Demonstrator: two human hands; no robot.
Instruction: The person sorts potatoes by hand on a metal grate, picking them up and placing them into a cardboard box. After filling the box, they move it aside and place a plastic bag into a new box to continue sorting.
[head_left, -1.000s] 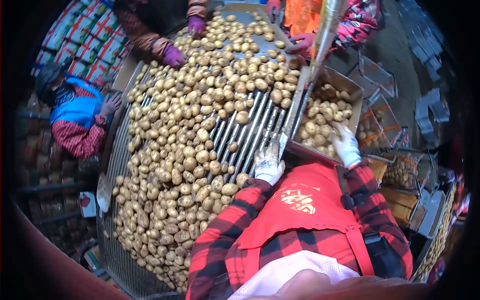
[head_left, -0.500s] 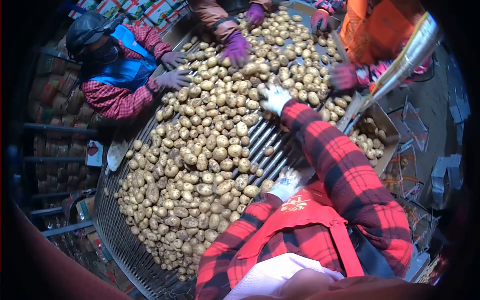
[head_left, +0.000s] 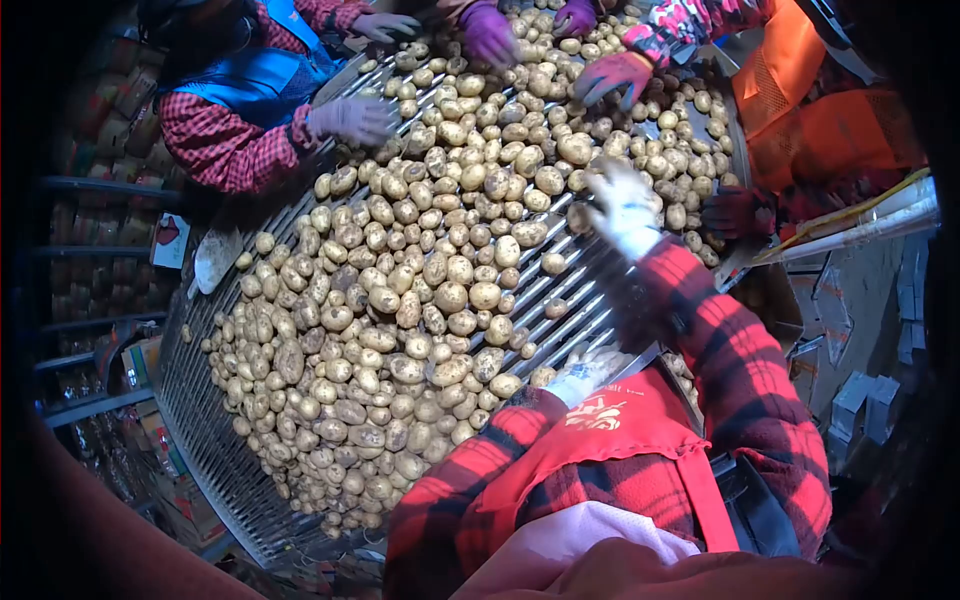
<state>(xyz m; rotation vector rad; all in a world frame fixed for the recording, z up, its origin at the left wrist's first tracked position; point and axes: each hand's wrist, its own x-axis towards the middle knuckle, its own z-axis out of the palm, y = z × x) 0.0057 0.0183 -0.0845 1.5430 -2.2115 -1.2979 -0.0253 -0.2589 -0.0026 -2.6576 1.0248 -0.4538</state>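
Many dirty yellow potatoes [head_left: 410, 310] lie heaped on a slatted metal rack [head_left: 570, 290]. My right hand [head_left: 625, 210], in a white glove, reaches over the right side of the heap beside a few potatoes. Motion smears its fingers, so their grip is unclear. Lower down, my left hand [head_left: 588, 375], in a whitish glove, is near the rack's lower right edge, close to my red apron [head_left: 620, 420]. Its fingers are partly blurred, and what they hold cannot be made out.
At the upper left, a co-worker's gloved hand [head_left: 355, 120] is over the rack. Purple-gloved hands [head_left: 490, 35] work at the top. A pink-gloved hand [head_left: 612, 78] reaches in from the upper right. A white scoop-like object [head_left: 216, 260] lies on the left edge.
My right hand has moved right and slightly down in the view. The co-worker's pink-gloved hand now reaches further over the potatoes. The whole view has shifted a little.
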